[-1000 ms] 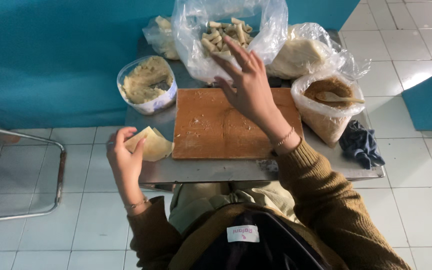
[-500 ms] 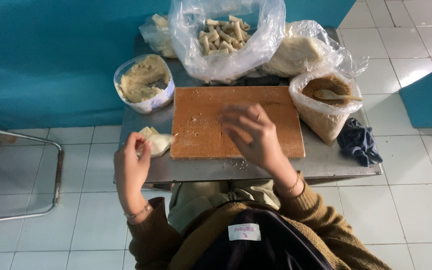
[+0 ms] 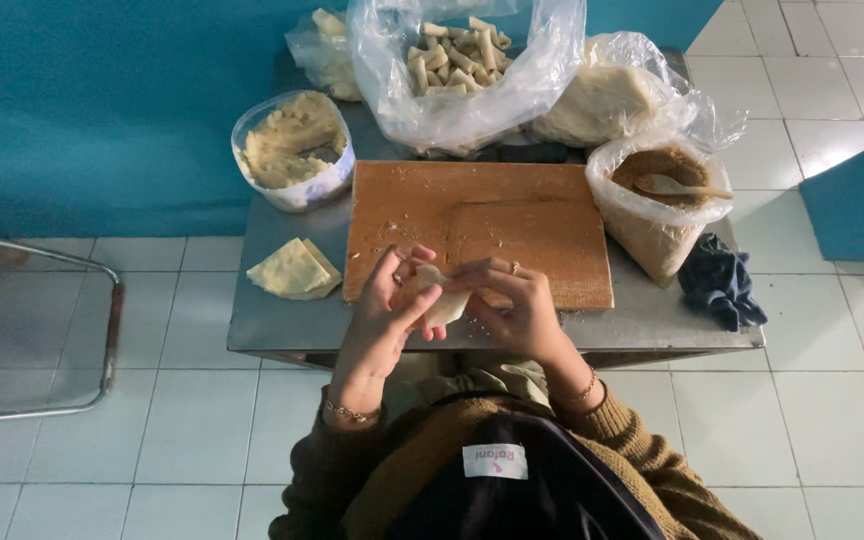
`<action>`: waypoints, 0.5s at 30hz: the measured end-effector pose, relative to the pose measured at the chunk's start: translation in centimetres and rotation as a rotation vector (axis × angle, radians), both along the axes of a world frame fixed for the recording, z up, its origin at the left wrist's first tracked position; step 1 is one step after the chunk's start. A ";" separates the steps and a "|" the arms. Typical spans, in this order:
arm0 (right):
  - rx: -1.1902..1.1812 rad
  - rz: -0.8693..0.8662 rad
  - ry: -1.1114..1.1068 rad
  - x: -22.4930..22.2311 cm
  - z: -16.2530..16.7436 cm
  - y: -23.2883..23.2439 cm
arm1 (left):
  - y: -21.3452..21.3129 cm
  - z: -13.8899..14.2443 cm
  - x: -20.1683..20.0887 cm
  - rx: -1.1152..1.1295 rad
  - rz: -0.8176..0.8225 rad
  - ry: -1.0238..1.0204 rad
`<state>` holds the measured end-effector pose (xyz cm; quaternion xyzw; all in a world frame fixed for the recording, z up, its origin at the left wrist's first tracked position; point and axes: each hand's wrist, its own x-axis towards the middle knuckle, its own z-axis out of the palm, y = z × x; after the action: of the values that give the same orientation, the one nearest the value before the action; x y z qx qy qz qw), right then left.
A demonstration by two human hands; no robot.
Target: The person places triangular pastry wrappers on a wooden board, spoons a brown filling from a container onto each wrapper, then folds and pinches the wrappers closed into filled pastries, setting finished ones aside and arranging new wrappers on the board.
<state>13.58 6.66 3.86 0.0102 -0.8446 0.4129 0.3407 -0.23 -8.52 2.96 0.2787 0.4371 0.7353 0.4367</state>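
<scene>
Hands: left hand (image 3: 382, 310) & right hand (image 3: 512, 305) pinch thin pale pastry sheet (image 3: 440, 298) together.
Tub: clear round plastic tub (image 3: 292, 150) w/ yellowish mash.
Bag: big clear plastic bag (image 3: 467, 70) of pale rolls.
Hidden: sheet's filling can't be seen.

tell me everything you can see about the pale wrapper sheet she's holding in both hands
The wrapper sheet is thin, pale cream and looks soft like dough. It is held above the near edge of the wooden board, pinched between the left hand and right hand. It looks bent or partly folded; fingers hide much of it, so its full shape is unclear.
</scene>
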 end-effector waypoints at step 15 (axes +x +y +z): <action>-0.162 -0.503 -0.079 5.8 0.4 7.6 | -8.1 -4.9 -10.8 -0.704 0.979 1.241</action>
<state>19.38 14.25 4.25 -0.2434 -0.7974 0.3817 0.3990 -11.00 -16.60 -1.95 0.2584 0.8697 0.3774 -0.1858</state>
